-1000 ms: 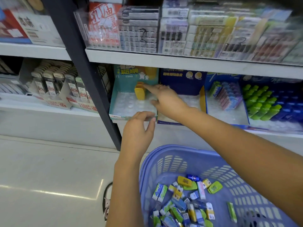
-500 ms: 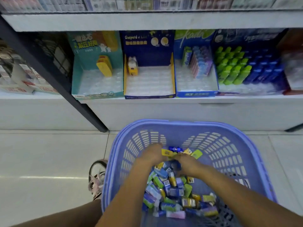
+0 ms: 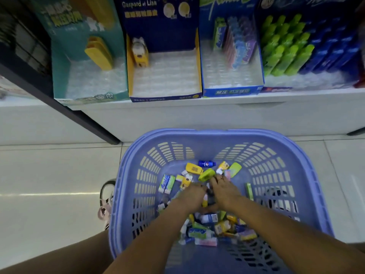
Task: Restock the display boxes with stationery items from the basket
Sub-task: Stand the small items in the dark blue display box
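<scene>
Purple basket (image 3: 217, 133) w/ stationery items (image 3: 199, 232) under + round both hands (image 3: 194, 192) (image 3: 225, 187)

Four display boxes stood side by side on one shelf (image 3: 197, 109): a teal box (image 3: 59, 68), a navy box (image 3: 164, 97), a blue box (image 3: 233, 92) and a dark-blue box (image 3: 286, 6). The navy box held a single dog-shaped item (image 3: 139, 50). One lilac basket (image 3: 217, 133) sat below, its small packets too many and too blurred to count. Two hands, left hand (image 3: 192, 191) and right hand (image 3: 223, 189), were in it.
</scene>
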Action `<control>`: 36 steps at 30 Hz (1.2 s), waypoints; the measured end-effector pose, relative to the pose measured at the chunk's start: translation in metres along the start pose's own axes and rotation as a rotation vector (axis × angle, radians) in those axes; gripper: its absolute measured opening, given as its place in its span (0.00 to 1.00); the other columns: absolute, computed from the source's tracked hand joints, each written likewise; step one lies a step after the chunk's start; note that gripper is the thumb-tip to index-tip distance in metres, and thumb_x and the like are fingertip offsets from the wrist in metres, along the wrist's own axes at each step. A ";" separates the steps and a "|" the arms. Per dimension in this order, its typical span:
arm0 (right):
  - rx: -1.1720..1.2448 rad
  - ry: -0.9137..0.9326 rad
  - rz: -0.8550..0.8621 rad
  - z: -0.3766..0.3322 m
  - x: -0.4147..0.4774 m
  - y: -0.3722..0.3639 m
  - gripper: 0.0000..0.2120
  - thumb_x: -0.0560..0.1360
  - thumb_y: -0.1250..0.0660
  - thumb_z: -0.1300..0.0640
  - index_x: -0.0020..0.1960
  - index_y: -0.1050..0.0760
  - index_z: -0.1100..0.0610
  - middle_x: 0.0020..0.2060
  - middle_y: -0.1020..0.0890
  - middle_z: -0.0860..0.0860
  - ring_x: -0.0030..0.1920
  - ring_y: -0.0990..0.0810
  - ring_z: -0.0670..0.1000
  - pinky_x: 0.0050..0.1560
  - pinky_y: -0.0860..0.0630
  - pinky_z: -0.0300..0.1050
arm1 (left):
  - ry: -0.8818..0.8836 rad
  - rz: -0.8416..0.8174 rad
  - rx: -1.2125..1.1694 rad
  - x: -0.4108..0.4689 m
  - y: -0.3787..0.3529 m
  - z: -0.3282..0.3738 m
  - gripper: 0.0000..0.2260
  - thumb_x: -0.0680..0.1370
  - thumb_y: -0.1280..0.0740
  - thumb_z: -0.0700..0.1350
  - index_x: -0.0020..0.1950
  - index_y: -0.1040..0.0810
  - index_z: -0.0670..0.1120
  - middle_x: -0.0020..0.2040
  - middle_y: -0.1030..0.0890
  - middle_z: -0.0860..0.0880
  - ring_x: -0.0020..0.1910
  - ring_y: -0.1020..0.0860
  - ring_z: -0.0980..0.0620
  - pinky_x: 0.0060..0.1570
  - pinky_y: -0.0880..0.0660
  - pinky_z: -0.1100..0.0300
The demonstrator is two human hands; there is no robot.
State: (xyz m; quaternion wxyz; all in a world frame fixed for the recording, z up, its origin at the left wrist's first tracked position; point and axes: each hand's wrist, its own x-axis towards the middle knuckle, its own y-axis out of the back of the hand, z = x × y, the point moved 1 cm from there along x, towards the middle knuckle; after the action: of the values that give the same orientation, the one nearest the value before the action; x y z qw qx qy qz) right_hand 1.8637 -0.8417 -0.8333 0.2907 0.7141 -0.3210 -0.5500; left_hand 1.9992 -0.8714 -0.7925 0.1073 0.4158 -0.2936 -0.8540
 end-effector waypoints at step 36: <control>0.926 0.019 0.488 -0.061 -0.042 0.151 0.07 0.76 0.35 0.47 0.50 0.23 0.47 0.43 0.21 0.47 0.47 0.22 0.46 0.50 0.27 0.44 | -0.197 0.167 -2.082 -0.054 0.086 0.025 0.15 0.78 0.40 0.47 0.47 0.14 0.44 0.49 0.16 0.43 0.47 0.17 0.44 0.47 0.19 0.49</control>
State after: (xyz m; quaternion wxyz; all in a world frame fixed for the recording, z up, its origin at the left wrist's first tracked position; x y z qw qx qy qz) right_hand 1.8943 -0.8995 -0.6784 0.0669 0.6772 -0.6849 -0.2604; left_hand 2.0088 -0.9074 -0.6948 0.4462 0.0251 0.5508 -0.7049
